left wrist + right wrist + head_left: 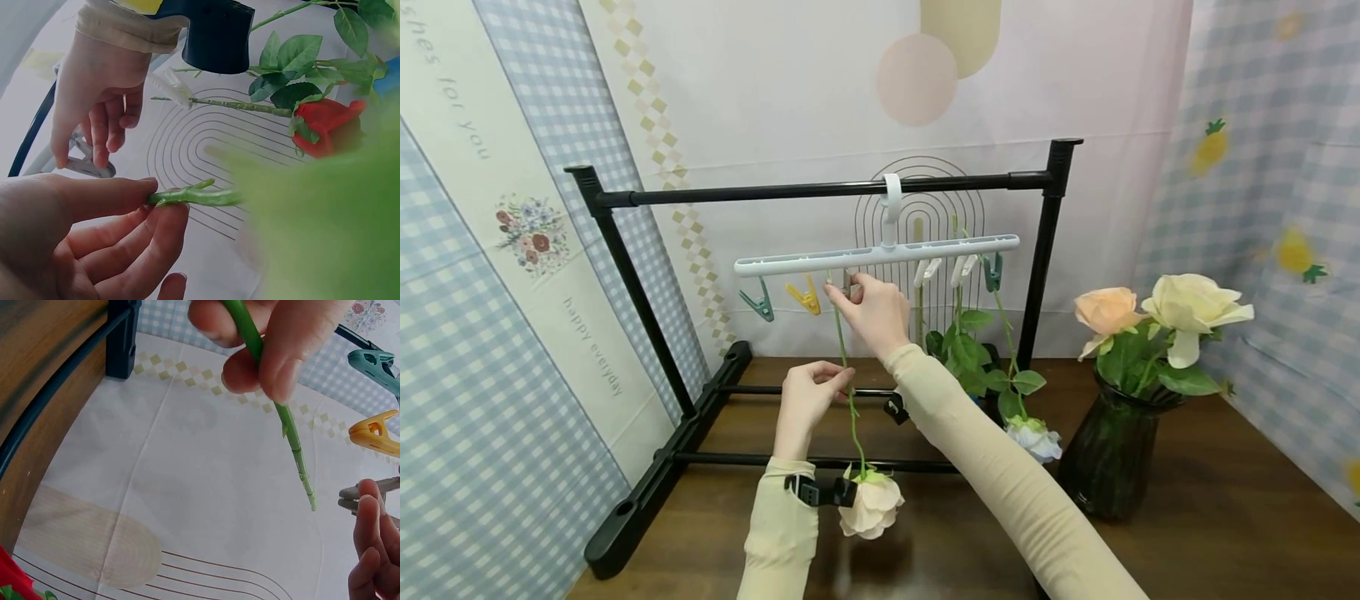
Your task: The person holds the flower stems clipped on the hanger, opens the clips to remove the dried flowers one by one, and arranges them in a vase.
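My left hand (808, 398) pinches the green stem of a cream rose (874, 504) between thumb and fingers; the bloom hangs downward below the hand. Up at the pale blue clip hanger (805, 262), my right hand (880, 315) pinches a grey clip (350, 499). In the right wrist view the bare stem tip (312, 503) appears close beside that clip, apart from it. Whether the clip's mouth is spread is hard to tell. Left of it dangle a yellow clip (805, 296) and a green clip (758, 302).
The hanger hooks over a black rack (737, 193). On its right side, white clips (927, 272) and a dark green clip (993, 272) hold upside-down stems, including a red rose (328, 127) and a pale blue rose (1033, 437). A dark vase (1108, 458) with two roses stands at right.
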### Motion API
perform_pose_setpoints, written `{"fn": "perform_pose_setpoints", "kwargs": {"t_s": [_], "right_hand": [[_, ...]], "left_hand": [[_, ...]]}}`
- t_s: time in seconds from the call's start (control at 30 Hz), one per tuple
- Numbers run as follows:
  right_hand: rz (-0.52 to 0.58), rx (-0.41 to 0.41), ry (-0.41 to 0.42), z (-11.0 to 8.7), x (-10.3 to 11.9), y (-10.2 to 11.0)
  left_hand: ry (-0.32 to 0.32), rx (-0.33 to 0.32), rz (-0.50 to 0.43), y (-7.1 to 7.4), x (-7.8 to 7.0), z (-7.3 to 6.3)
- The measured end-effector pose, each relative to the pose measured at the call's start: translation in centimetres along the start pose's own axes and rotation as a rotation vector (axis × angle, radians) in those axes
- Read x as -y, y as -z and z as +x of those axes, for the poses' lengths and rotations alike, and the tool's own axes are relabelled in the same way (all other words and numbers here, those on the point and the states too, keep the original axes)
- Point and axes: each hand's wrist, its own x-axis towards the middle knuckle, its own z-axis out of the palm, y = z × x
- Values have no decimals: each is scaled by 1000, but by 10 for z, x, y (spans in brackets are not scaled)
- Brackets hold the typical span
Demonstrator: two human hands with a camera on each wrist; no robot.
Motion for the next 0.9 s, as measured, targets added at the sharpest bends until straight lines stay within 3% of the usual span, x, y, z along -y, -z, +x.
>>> {"fn": "perform_pose_setpoints", "kwargs": {"t_s": [0.33, 0.53, 0.63, 0.73, 0.9], "right_hand": [[103, 82, -91, -2, -1, 7], [152, 96, -78, -11, -2, 24], [152, 77, -30, -18, -4, 35], [108, 49, 70, -26, -6, 45], [-2, -47, 233, -40, -12, 64]], "left_hand": [[59, 38, 11, 3, 0, 2], [58, 67, 44, 9, -3, 0], [55, 75, 71, 12, -4, -1], [59, 91, 75, 15, -3, -2], [86, 159, 9, 18, -3, -6]]}}
